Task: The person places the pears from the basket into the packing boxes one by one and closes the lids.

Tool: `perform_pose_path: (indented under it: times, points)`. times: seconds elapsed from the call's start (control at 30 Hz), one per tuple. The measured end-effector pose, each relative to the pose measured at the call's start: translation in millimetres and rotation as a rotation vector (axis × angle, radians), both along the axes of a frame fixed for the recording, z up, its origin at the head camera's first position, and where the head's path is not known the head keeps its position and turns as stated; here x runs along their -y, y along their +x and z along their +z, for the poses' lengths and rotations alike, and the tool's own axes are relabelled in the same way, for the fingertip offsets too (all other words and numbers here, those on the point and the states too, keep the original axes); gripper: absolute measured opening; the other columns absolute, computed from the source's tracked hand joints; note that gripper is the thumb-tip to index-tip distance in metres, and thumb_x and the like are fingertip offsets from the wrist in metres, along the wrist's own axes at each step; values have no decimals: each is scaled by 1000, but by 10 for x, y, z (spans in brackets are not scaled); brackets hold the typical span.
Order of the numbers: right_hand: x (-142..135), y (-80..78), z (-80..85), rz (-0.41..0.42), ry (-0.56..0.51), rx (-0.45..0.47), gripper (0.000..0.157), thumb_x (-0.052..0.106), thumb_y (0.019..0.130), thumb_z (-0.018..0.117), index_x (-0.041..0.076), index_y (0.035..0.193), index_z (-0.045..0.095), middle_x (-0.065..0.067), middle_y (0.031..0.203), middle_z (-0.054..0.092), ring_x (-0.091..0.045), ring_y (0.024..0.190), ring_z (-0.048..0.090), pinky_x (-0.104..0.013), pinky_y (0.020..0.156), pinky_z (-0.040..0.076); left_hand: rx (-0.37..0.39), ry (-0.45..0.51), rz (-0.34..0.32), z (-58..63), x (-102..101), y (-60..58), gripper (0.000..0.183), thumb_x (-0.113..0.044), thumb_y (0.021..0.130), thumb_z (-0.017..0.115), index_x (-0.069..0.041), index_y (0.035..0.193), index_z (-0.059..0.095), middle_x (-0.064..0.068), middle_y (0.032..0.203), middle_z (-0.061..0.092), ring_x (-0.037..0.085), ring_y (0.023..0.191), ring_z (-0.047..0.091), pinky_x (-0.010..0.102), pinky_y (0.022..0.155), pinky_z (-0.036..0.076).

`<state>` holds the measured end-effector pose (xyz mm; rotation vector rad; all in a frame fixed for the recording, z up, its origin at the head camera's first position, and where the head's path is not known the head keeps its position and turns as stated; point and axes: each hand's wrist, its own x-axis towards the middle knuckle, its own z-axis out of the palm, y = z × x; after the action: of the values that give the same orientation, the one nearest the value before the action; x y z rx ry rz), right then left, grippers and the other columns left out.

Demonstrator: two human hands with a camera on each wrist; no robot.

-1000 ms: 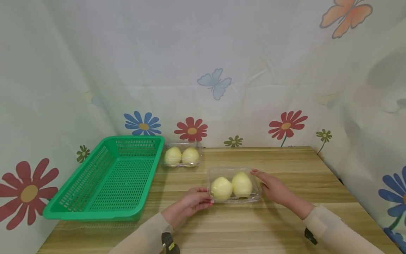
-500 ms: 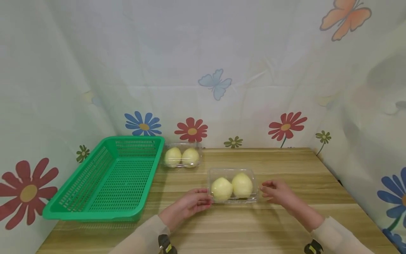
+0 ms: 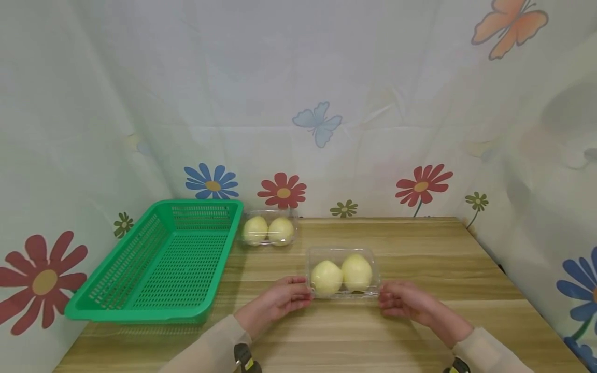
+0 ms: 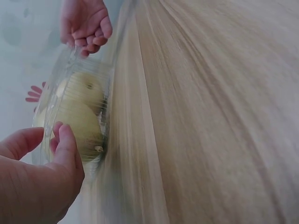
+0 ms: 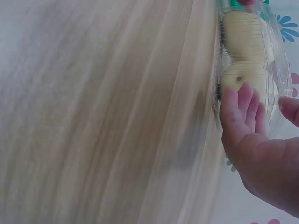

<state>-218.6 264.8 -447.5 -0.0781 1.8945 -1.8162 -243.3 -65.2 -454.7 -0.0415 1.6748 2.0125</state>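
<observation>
A clear plastic clamshell box [image 3: 345, 247] rests on the wooden table in front of me. Inside it lie two pale yellow pears [image 3: 326, 278], also visible through the ridged plastic in both wrist views. At its left end, my left hand [image 3: 279, 299] pinches the rim, the thumb on one side and the bent fingers on the other. Against the right end, my right hand [image 3: 408, 303] has loosely extended fingers touching the plastic, the thumb apart from them by the lid's edge [image 5: 279, 88].
A green perforated basket [image 3: 179, 269] stands on the left of the table. Behind its right side sits a second clear box [image 3: 289, 215] with two more pears. Flower-printed white sheeting [image 3: 373, 103] hangs along the back and sides of the wooden table [image 3: 345, 336].
My right hand has come off the far right corner of the box's lid, swung slightly away, then come down against its right end. The left hand and box have hardly moved.
</observation>
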Motion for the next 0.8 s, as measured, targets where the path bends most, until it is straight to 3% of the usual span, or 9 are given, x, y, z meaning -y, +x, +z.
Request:
perform_pose_path:
  times: [0.37,0.8]
  points:
    - [22,-34,-39,22,-28,30,18,13,102,46,11,99,64,7,87,66,-3,81,67,-20,79,61,-6,20,-8,-18,-15,-24,52,6,96,58,12,142,34,2,86,65,8,77,67,21,78,60]
    - [37,-7,-25,9,-52,33,18,11,106,46,8,100,63,7,88,67,-2,81,67,-19,80,60,9,2,17,-17,-17,-14,51,7,96,59,11,141,36,3,83,66,8,75,67,21,76,61]
